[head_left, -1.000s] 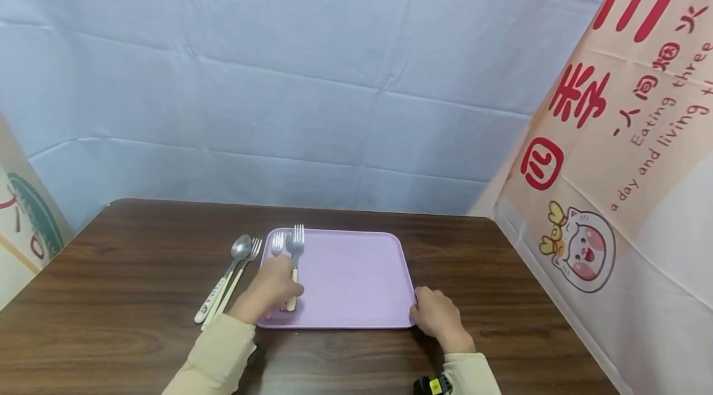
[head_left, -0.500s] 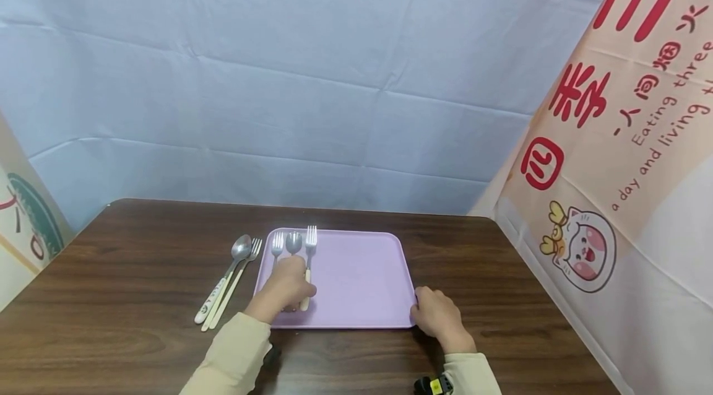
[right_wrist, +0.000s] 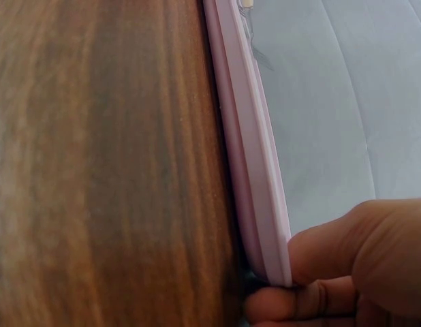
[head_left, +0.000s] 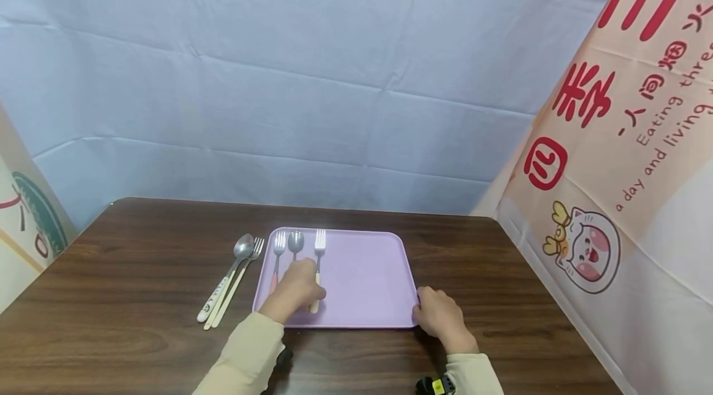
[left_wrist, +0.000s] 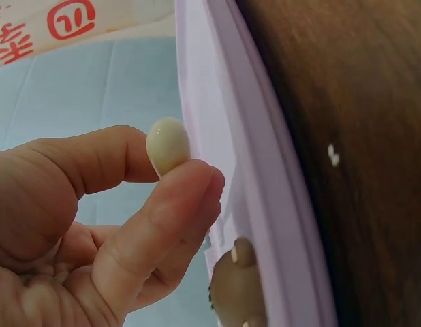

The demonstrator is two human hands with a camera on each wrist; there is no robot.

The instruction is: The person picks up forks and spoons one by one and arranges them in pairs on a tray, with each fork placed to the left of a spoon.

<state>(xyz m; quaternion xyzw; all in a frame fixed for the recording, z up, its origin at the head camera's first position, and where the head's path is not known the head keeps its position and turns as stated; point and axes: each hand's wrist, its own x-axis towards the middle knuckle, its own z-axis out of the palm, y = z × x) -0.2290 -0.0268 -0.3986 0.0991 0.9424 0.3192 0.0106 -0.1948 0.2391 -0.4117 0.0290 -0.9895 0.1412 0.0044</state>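
Note:
My left hand [head_left: 298, 288] pinches a fork [head_left: 320, 245] by its cream handle, over the left part of the lilac tray [head_left: 362, 280]. In the left wrist view the rounded handle end [left_wrist: 168, 144] shows between thumb and finger. To its left on the tray lie a spoon [head_left: 296, 241], its handle hidden by the hand, and a fork with a pink handle [head_left: 280, 245]. A brown rounded piece [left_wrist: 238, 286] shows by the tray's inner edge. My right hand [head_left: 442, 316] grips the tray's near right corner, thumb on the rim and fingers beneath.
Left of the tray, a spoon with a printed white handle [head_left: 210, 303] and cream-handled cutlery, including a fork [head_left: 257, 249], lie bunched on the brown wooden table [head_left: 122, 308]. A pale blue cloth [head_left: 289, 73] hangs behind the table, and a printed cloth [head_left: 629, 153] at the right.
My left hand has moved right across the tray with the cream-handled fork, which now stands apart from the spoon. The spoon and pink-handled fork are more exposed. My right hand stays at the corner.

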